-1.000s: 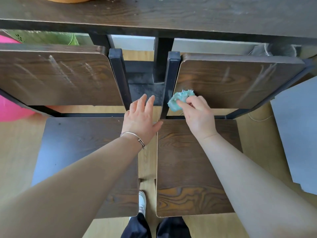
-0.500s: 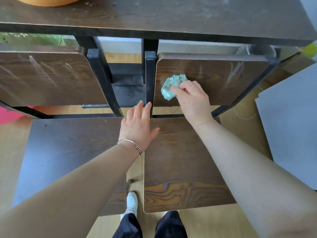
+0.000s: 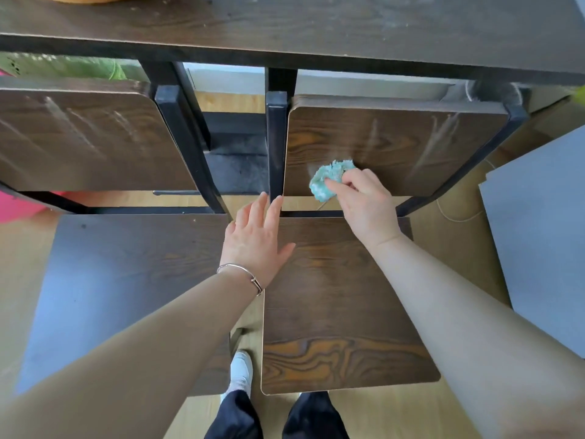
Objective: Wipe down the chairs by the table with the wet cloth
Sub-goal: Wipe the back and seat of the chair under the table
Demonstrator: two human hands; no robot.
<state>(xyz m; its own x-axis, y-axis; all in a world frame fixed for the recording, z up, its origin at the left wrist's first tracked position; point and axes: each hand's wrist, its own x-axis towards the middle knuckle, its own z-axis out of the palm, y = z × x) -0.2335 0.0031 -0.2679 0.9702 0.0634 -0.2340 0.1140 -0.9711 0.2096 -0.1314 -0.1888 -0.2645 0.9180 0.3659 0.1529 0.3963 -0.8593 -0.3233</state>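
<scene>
Two dark wood chairs with black metal frames stand side by side against the table. My right hand (image 3: 364, 201) grips a bunched teal cloth (image 3: 329, 179) and presses it against the lower left of the right chair's backrest (image 3: 411, 147), which shows wet streaks. My left hand (image 3: 256, 239) lies flat with fingers spread at the gap between the two seats, over the back corner of the right chair's seat (image 3: 332, 312). The left chair's seat (image 3: 126, 274) and backrest (image 3: 79, 137) lie to the left.
The dark wooden table (image 3: 316, 30) runs across the top, with an orange object at its upper left edge. A grey panel (image 3: 544, 236) leans at the right. Something pink sits on the floor at far left. My feet stand below between the seats.
My right hand has slid the cloth down and a little right on the right backrest. My left hand stays at the gap between the seats. My view has shifted slightly.
</scene>
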